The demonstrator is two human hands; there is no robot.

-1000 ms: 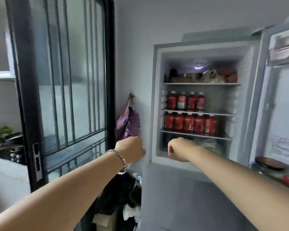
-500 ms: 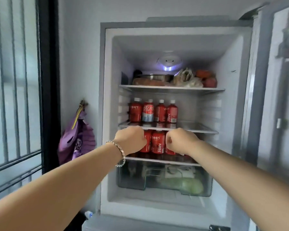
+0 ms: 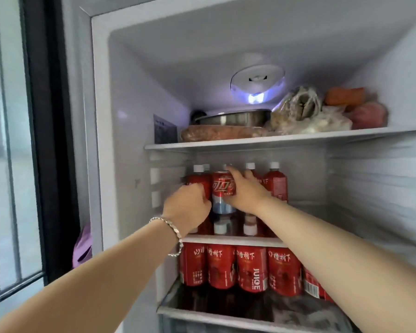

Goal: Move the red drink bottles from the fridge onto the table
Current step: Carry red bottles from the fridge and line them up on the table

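Note:
The open fridge (image 3: pixel 130 111) holds red drink bottles with white caps on two shelves. On the middle shelf stand a leftmost red bottle (image 3: pixel 198 179), a red cola bottle (image 3: pixel 223 187) with a pale lower label, and a red bottle at the right (image 3: pixel 277 184); another is mostly hidden behind my right hand. My left hand (image 3: pixel 187 209) curls round the leftmost bottle from the front. My right hand (image 3: pixel 246 192) wraps round the cola bottle from its right side. Several red juice bottles (image 3: pixel 251 270) fill the shelf below.
The top shelf carries a metal pan (image 3: pixel 233 117), wrapped meat (image 3: pixel 222 133) and bagged food (image 3: pixel 303 111). A dark door frame (image 3: pixel 51 116) and a barred window (image 3: pixel 10 140) stand at the left. A purple bag (image 3: pixel 82 246) hangs beside the fridge.
The view has closed in on the fridge. Both hands rose from loose fists in front of the lower shelf onto the middle shelf and took hold of bottles.

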